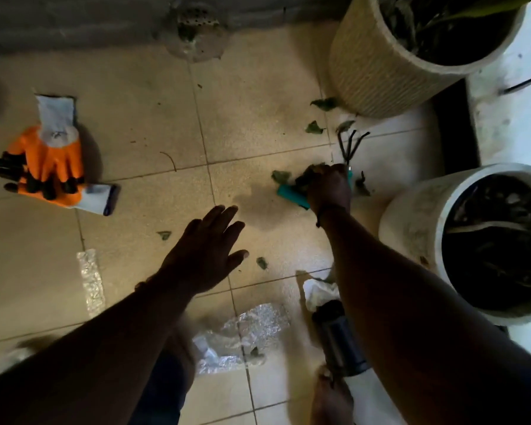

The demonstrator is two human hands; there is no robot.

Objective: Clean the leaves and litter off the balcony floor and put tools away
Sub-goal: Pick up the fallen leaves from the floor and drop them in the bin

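Beige balcony floor tiles (135, 124) carry orange gloves (48, 167) far left and foil scraps (252, 335) near the middle. Left hand (203, 256) hovers, fingers spread wide, holding nothing. Right hand (328, 187) has its fingers closed on a clump of leaves (304, 180) over a teal-handled hand rake (351, 145). Loose leaves lie beside two planters (374, 72) at the right.

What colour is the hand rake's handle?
Teal, on the hand rake under the right hand; head view.
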